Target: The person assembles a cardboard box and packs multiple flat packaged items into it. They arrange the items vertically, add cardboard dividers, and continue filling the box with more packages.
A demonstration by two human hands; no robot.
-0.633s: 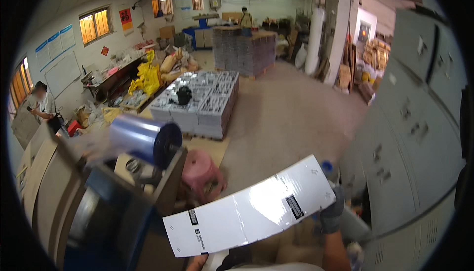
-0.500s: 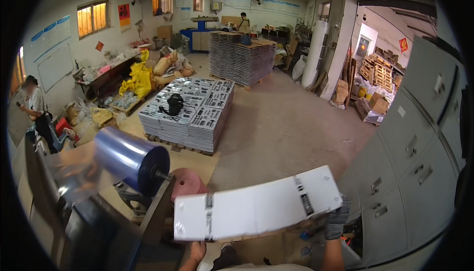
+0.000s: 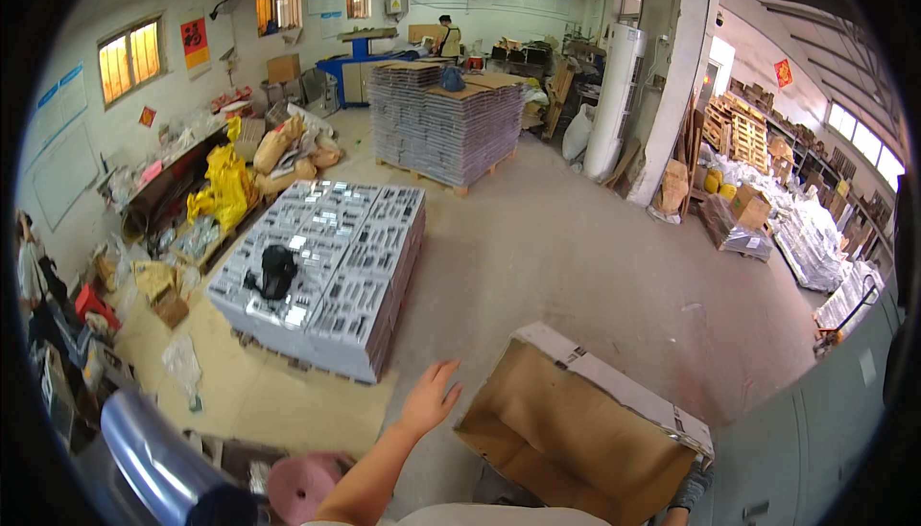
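A large cardboard box (image 3: 576, 416), white outside and brown inside, is tilted in front of me with its open side toward me. Its lower part runs behind my body's edge of the picture. My right hand (image 3: 693, 488), in a grey knitted glove, grips the box at its right corner; most of those fingers are behind the wall. Bare and empty, my left hand (image 3: 431, 397) reaches out beside the box's left edge with the fingers stretched, apart from it.
A pallet stack of printed sheets (image 3: 326, 267) stands ahead left, a black bundle (image 3: 275, 272) on top. Behind it rises a taller cardboard stack (image 3: 446, 128). Blue film (image 3: 158, 459) and a pink roll (image 3: 299, 488) lie near left; grey cabinets (image 3: 806, 459) stand right. People are at the left and far back.
The box has turned from its white closed face to its open brown side and moved right. My left hand has let go of it. The view has swung rightward.
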